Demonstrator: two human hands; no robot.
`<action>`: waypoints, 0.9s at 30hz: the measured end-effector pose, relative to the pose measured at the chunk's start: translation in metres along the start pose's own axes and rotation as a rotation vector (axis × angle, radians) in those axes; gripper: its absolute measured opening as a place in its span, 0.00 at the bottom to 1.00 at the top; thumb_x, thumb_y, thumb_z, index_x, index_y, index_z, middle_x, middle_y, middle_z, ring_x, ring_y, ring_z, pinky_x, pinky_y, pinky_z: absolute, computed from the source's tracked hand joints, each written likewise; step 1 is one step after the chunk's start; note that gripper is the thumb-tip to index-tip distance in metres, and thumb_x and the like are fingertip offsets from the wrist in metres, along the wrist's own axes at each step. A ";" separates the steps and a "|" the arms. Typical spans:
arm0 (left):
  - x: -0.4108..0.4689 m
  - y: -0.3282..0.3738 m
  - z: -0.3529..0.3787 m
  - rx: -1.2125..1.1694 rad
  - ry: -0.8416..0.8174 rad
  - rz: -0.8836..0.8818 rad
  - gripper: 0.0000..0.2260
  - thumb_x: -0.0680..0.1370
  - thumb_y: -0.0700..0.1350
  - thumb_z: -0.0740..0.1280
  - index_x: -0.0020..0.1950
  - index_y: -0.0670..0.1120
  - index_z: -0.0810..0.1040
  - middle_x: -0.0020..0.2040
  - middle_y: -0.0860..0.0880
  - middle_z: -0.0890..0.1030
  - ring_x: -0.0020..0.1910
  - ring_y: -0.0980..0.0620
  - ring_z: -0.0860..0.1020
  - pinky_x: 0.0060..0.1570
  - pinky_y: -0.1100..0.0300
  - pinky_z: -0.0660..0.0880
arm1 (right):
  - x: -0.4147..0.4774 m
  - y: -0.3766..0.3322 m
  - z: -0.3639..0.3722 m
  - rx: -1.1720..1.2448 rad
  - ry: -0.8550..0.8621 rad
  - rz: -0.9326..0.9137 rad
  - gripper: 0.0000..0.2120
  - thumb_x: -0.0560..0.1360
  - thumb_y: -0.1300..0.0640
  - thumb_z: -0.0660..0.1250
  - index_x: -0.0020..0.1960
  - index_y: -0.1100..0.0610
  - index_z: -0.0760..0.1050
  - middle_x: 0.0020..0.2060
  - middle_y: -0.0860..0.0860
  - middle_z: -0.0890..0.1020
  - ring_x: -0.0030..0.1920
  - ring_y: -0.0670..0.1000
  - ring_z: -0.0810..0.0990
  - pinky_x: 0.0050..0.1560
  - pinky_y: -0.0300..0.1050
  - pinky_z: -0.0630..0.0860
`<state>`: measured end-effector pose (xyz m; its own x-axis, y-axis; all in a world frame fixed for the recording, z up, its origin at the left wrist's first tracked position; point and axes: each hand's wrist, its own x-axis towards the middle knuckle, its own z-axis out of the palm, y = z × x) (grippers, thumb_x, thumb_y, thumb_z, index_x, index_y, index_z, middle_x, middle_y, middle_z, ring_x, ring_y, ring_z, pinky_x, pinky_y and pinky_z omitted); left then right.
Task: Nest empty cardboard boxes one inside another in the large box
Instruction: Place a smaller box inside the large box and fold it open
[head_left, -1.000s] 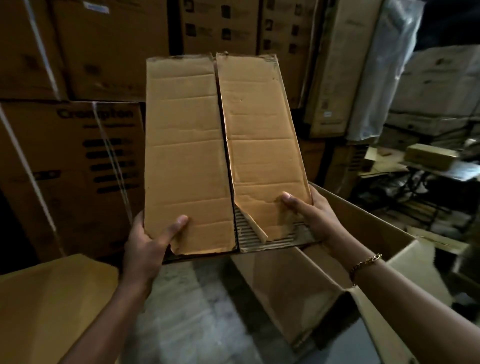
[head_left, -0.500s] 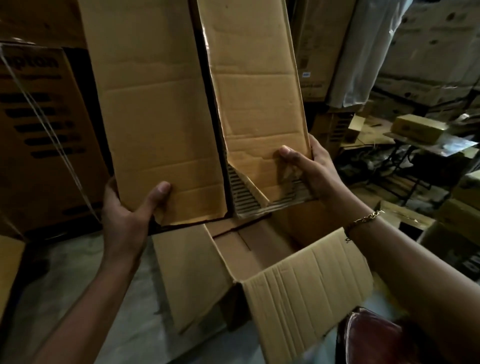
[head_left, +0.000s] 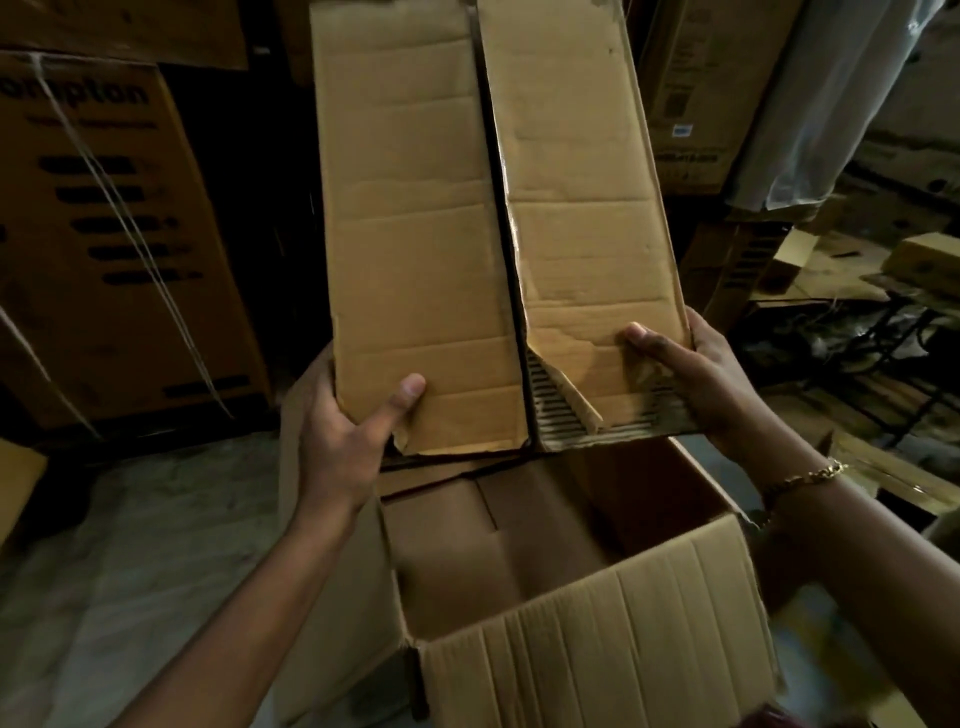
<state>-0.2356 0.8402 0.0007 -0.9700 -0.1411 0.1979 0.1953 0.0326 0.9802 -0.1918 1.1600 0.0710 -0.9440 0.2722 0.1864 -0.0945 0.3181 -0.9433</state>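
I hold a long, worn cardboard box (head_left: 447, 228) upright in front of me, its two closed flaps facing me with a dark seam down the middle. My left hand (head_left: 348, 431) grips its lower left corner, thumb on the front. My right hand (head_left: 691, 374) grips the lower right corner, where the flap is torn and the corrugation shows. Directly beneath it stands the large box (head_left: 587, 665), open at the top, its near flap folded out toward me. The inside of the large box looks bare, with only its bottom flaps showing.
Stacked printed cartons (head_left: 109, 239) fill the wall at left and behind. More cartons and a white wrapped bundle (head_left: 826, 93) stand at right, with a small box (head_left: 930, 260) on a dark stand. The grey floor (head_left: 130, 561) lies at left.
The held box has moved closer to me and over the large box's opening. The large box now sits centred below my hands, its inside in view.
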 end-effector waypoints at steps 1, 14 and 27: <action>-0.001 -0.003 0.007 0.015 0.005 -0.019 0.43 0.57 0.72 0.75 0.67 0.56 0.72 0.60 0.55 0.80 0.58 0.55 0.79 0.57 0.53 0.78 | 0.005 0.005 -0.006 -0.003 -0.012 0.012 0.27 0.73 0.46 0.71 0.69 0.46 0.69 0.58 0.45 0.79 0.56 0.47 0.81 0.49 0.41 0.80; -0.082 -0.037 0.062 0.198 0.087 -0.270 0.41 0.56 0.75 0.74 0.63 0.56 0.75 0.56 0.55 0.83 0.54 0.55 0.81 0.57 0.48 0.79 | 0.033 0.111 -0.054 -0.048 -0.331 0.250 0.43 0.61 0.29 0.74 0.69 0.48 0.70 0.56 0.50 0.82 0.53 0.53 0.83 0.51 0.50 0.82; -0.088 -0.084 0.083 0.291 0.103 -0.459 0.37 0.53 0.75 0.74 0.54 0.54 0.80 0.49 0.56 0.86 0.49 0.55 0.84 0.56 0.50 0.79 | 0.040 0.178 -0.045 -0.129 -0.475 0.396 0.37 0.69 0.33 0.71 0.70 0.54 0.71 0.56 0.50 0.81 0.52 0.50 0.82 0.44 0.42 0.77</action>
<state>-0.1785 0.9325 -0.0993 -0.9241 -0.3005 -0.2361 -0.3068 0.2148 0.9272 -0.2322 1.2688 -0.0773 -0.9396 -0.0315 -0.3407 0.3022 0.3908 -0.8695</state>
